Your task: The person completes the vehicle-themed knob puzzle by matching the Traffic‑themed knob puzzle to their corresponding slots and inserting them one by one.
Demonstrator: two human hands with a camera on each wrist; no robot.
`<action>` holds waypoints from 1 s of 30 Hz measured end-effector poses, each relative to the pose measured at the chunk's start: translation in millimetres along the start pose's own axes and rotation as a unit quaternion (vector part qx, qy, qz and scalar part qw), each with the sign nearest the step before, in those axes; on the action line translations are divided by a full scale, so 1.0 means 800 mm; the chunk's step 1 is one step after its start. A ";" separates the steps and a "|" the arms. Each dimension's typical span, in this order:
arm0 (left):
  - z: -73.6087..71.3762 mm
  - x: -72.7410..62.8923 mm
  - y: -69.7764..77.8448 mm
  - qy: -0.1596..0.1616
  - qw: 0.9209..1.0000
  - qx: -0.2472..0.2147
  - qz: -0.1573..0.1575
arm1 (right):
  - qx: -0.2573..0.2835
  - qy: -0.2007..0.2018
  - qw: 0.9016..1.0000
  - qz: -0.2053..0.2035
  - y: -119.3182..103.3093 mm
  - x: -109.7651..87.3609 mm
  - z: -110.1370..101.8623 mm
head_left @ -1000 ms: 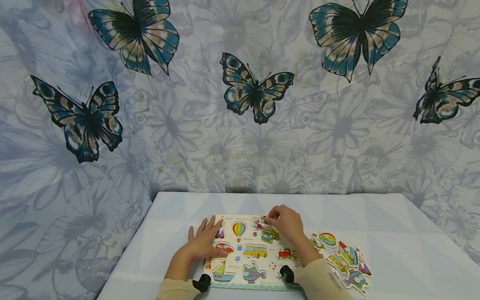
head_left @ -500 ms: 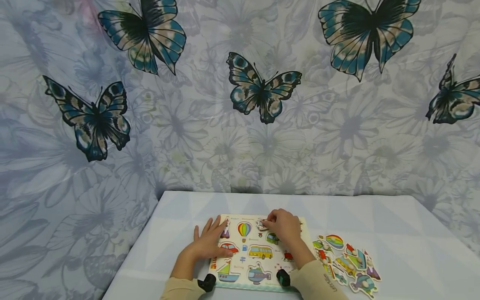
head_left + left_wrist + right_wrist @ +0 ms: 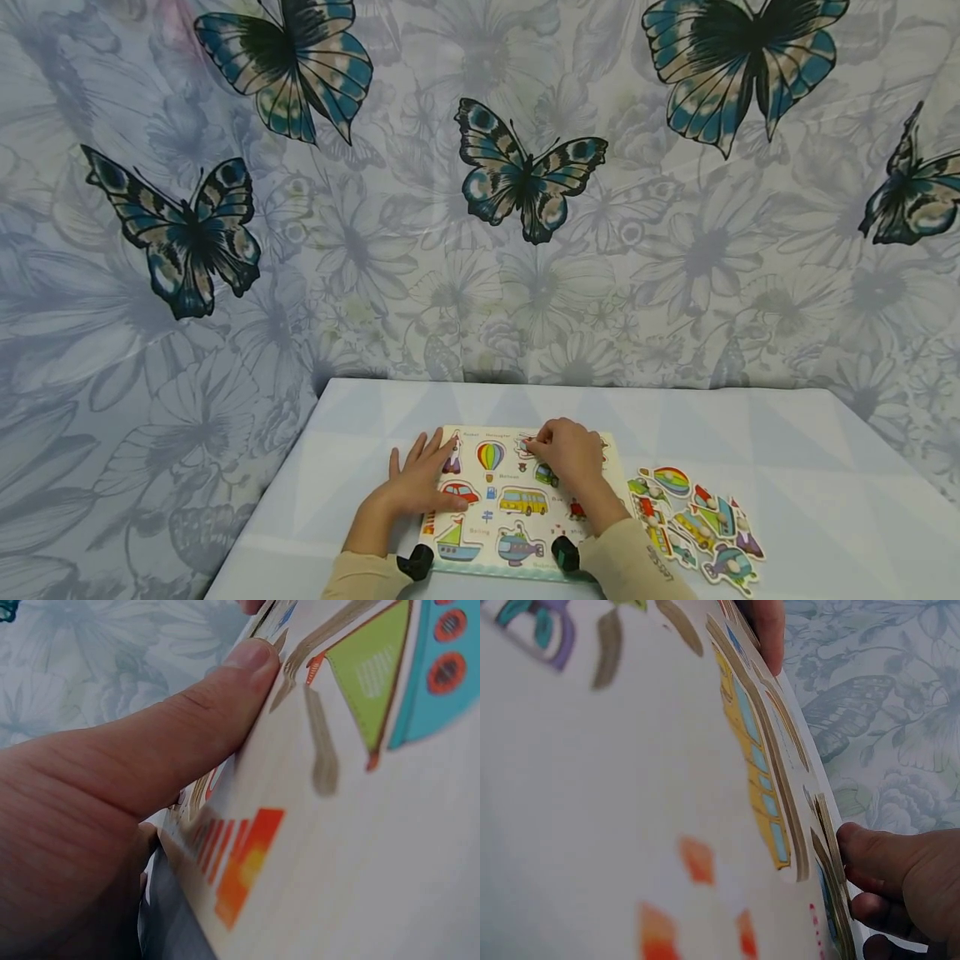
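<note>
A wooden puzzle board [image 3: 525,533] with vehicle pictures in cut-out recesses lies flat on the table. My left hand [image 3: 412,490] rests with spread fingers on its left edge, the thumb beside the red car picture [image 3: 459,492]. At the board's upper part, my right hand [image 3: 572,457] pinches a small flat wooden puzzle piece [image 3: 527,447] over a recess right of the balloon picture [image 3: 491,456]. In the right wrist view, thumb and fingertips hold the edge of the piece [image 3: 832,859], close against the board. The fingers hide most of its picture.
A loose pile of vehicle puzzle pieces [image 3: 693,529] lies on the white table [image 3: 795,450] to the right of the board, by the right sleeve [image 3: 633,562]. Behind the table hangs a butterfly-patterned cloth [image 3: 405,275].
The right hand has brought the pinched piece slightly down onto the recess, covering the picture there. The left hand keeps its place on the board. The head view has shifted a little.
</note>
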State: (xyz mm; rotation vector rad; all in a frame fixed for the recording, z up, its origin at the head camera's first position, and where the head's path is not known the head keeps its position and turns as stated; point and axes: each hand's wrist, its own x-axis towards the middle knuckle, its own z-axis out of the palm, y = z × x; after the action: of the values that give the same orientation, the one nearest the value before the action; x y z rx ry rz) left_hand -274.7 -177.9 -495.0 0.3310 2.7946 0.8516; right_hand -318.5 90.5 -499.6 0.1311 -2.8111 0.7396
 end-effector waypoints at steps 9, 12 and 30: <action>0.000 0.002 0.000 0.001 1.000 0.001 0.010 | -0.028 -0.006 1.000 0.011 -0.002 0.000 -0.002; 0.000 0.002 0.000 0.001 1.000 0.006 0.006 | -0.028 -0.002 1.000 0.011 -0.003 0.000 -0.001; -0.002 -0.005 0.006 -0.001 1.000 -0.005 0.002 | -0.031 0.002 1.000 0.007 -0.006 -0.006 -0.007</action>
State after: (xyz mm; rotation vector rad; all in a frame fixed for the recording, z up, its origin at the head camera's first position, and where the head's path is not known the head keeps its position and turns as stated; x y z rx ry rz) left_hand -270.3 -175.6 -490.2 0.3370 2.7869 0.8667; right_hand -312.4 89.1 -493.9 0.0989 -2.8310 0.6553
